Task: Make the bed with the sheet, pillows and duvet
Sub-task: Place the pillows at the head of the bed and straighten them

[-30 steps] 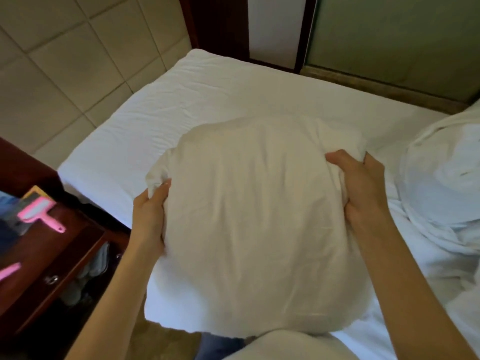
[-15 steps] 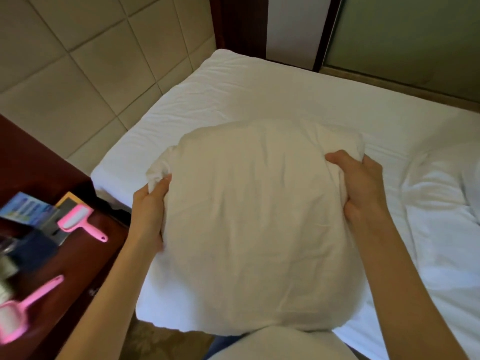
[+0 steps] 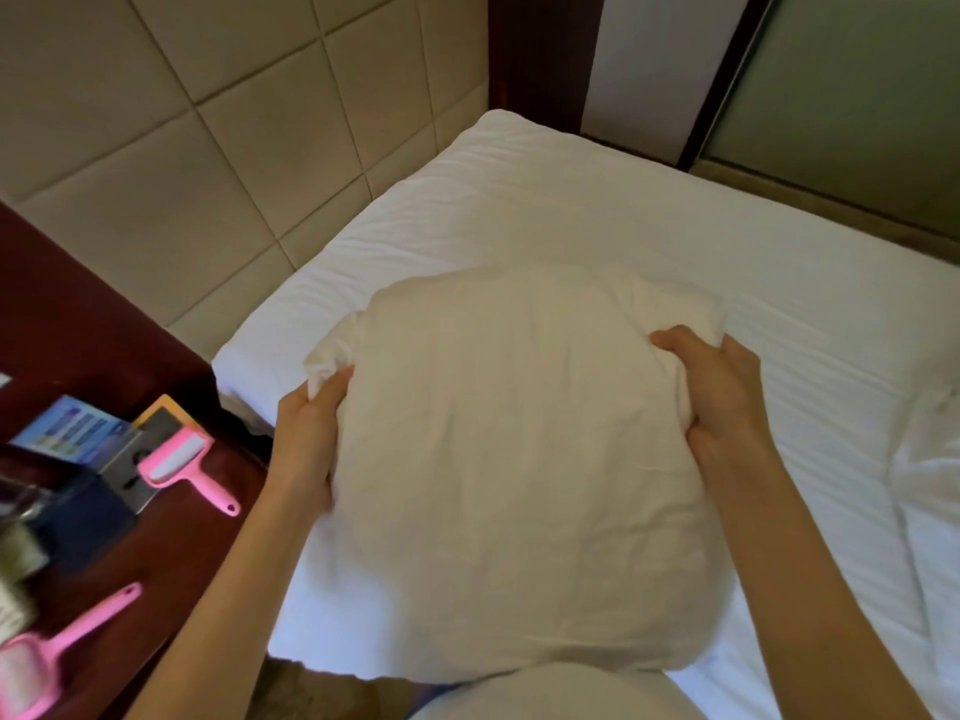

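Head view: you hold the pillow (image 3: 519, 459) over the bed's near corner at the headboard edge; whether its underside touches the sheet (image 3: 571, 200) cannot be told. Your left hand (image 3: 306, 433) has its fingers grasping the bunched left corner, and your right hand (image 3: 722, 397) has its fingers clenched into the right side. Set it square to the headboard edge, release both sides together, then pat it flat. The sheet looks spread and fairly smooth. Bunched white bedding (image 3: 930, 459), probably the duvet, lies at the right edge. A padded wall (image 3: 208, 148) backs the bed; the dark wood counter (image 3: 78, 314) beside it carries two pink lint rollers (image 3: 182, 465).
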The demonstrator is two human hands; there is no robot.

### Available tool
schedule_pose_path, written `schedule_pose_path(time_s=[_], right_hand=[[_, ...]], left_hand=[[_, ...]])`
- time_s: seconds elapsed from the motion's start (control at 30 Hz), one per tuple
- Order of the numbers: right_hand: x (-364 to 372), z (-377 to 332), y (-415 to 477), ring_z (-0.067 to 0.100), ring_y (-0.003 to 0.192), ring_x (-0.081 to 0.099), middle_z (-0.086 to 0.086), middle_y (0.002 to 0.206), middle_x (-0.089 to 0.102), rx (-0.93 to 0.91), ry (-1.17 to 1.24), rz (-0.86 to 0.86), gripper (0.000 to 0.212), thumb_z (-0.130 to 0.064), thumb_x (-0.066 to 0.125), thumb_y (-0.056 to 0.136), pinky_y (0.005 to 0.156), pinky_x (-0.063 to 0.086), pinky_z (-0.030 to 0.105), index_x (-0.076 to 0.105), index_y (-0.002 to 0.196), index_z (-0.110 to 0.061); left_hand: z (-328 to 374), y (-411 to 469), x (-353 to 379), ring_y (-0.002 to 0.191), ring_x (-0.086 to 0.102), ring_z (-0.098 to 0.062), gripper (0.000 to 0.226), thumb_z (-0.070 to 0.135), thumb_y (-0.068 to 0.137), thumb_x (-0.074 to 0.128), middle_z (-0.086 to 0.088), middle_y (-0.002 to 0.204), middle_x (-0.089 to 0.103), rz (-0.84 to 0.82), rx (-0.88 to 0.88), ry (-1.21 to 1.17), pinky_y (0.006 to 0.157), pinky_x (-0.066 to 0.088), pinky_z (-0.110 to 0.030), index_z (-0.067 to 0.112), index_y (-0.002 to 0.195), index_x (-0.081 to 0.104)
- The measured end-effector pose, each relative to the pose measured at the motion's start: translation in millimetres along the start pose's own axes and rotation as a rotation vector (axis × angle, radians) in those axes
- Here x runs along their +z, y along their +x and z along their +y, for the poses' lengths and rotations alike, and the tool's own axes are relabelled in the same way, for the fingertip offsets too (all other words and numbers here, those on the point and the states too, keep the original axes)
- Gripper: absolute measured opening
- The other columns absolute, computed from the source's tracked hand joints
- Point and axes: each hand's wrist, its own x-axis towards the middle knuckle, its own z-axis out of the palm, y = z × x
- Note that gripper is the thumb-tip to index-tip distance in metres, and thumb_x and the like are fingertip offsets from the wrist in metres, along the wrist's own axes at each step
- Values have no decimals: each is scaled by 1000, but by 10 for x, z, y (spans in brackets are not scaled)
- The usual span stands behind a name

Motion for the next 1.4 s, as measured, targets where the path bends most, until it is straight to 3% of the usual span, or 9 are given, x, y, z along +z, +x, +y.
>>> schedule_pose_path(time_s=[0.17, 0.47, 0.63, 0.8, 0.93, 1.23, 1.4], right_hand=[[323, -49, 281, 10, 74, 68, -1, 89, 72, 11, -25, -20, 18, -10, 72, 72, 62, 54, 23, 69, 88, -19], [829, -94, 515, 12, 78, 68, -1, 91, 71, 22, -29, 51, 19, -10, 71, 73, 65, 53, 25, 67, 88, -21], [1258, -43, 542, 10, 78, 68, -3, 90, 71, 1, -1, 140, 18, -10, 69, 76, 63, 53, 24, 66, 87, -24], [1859, 21, 517, 9, 74, 67, -3, 91, 71, 8, 22, 241, 24, -10, 69, 77, 56, 51, 20, 66, 98, -20], [2242, 82, 505, 2, 59, 66, -2, 87, 70, 7, 46, 299, 27, -8, 68, 78, 47, 49, 16, 66, 103, -17], [2465, 138, 533, 15, 81, 67, 1, 95, 71, 5, 56, 347, 33, -12, 70, 77, 64, 51, 25, 65, 109, -16], [2344, 130, 595, 18, 84, 68, 3, 98, 71, -11, 55, 331, 35, -14, 70, 76, 70, 53, 30, 65, 111, -15]], left_hand=[[90, 368, 19, 89, 61, -18, 8, 35, 91, 58, 0, 96, 67, 24, -26, 4, 80, 48, -34, 30, 86, 61], [260, 1120, 68, 95, 66, -25, 10, 35, 88, 61, -3, 96, 72, -65, -53, 34, 86, 53, -43, 27, 87, 67], [427, 1731, 49, 86, 66, -15, 8, 31, 91, 59, 2, 94, 71, -178, -28, 46, 68, 49, -30, 28, 92, 66], [712, 2379, -135, 80, 64, -10, 12, 27, 93, 57, 8, 87, 69, -289, -18, 95, 69, 49, -29, 31, 83, 63], [906, 2831, -290, 82, 65, -10, 9, 27, 91, 59, 6, 94, 71, -343, -2, 130, 67, 50, -28, 26, 96, 67], [1151, 3198, -232, 80, 64, -11, 22, 28, 90, 59, 3, 93, 69, -380, 17, 166, 60, 47, -28, 19, 109, 64], [1178, 3142, -137, 78, 66, -11, 21, 28, 89, 61, 2, 93, 71, -390, 36, 156, 61, 48, -27, 18, 106, 68]])
